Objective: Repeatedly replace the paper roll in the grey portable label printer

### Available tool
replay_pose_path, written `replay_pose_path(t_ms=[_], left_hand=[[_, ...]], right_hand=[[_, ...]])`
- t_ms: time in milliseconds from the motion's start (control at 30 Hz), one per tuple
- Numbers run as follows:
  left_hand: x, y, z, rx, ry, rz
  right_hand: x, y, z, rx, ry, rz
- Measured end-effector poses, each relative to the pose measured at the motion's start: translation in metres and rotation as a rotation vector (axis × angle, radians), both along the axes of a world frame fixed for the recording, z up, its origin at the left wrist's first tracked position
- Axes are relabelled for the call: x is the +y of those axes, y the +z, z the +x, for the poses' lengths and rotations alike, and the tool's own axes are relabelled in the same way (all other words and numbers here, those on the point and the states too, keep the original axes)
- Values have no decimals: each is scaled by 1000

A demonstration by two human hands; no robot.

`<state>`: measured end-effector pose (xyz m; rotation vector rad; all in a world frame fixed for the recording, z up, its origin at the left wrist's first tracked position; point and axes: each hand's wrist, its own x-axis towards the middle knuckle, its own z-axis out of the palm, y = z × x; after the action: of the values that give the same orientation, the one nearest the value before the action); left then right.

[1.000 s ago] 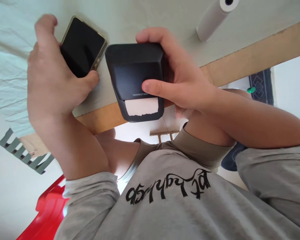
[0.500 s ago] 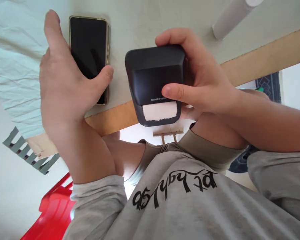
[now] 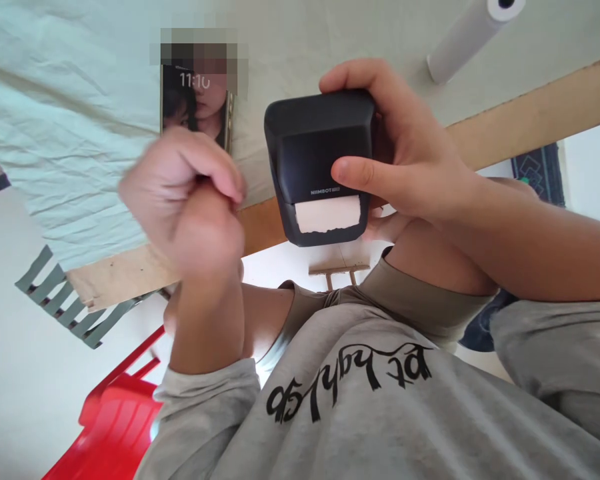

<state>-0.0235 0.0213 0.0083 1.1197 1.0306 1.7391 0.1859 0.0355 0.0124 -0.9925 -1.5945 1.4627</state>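
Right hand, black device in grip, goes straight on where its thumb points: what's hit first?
Probably the left hand, curled and blurred, across the gap from the black device in the right hand. Their relative heights are unclear, so it might pass over or under.

At ten o'clock a creased pale-green cloth [image 3: 70, 113] covers the table [image 3: 130, 270], whose bare wooden edge [image 3: 530, 100] runs toward two o'clock. A red plastic chair [image 3: 115, 427] stands at eight, grey-green slats [image 3: 36, 268] at nine, a dark patterned textile [image 3: 549, 170] near three.

white roll [image 3: 470, 43] on pale green cloth [image 3: 80, 127], wooden edge [image 3: 535, 103], red chair [image 3: 113, 420]
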Motion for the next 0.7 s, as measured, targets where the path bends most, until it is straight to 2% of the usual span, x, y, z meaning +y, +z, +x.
replay_pose_path(t_ms=[67,133,200,300,367,467,567,700], left_hand=[[-9,-4,11,60,-57,25],[-15,-6,16,61,-70,-22],[-17,-7,20,1,-60,-73],[-17,-10,27,-111,-107,-151],[-16,-14,32,-170,-193,-232],[-11,-21,35,-234,-420,-330],[-3,-26,33,-304,-562,-354],[5,-30,32,-286,-578,-383]], right_hand=[[0,1,1,-17,-23,25],[0,1,3,-2,-45,75],[0,1,6,49,-78,91],[-1,1,8,157,-160,30],[-2,0,8,222,-194,-7],[-3,-4,7,254,-185,-37],[-3,-6,8,164,-160,29],[-2,-2,13,-93,-105,225]])
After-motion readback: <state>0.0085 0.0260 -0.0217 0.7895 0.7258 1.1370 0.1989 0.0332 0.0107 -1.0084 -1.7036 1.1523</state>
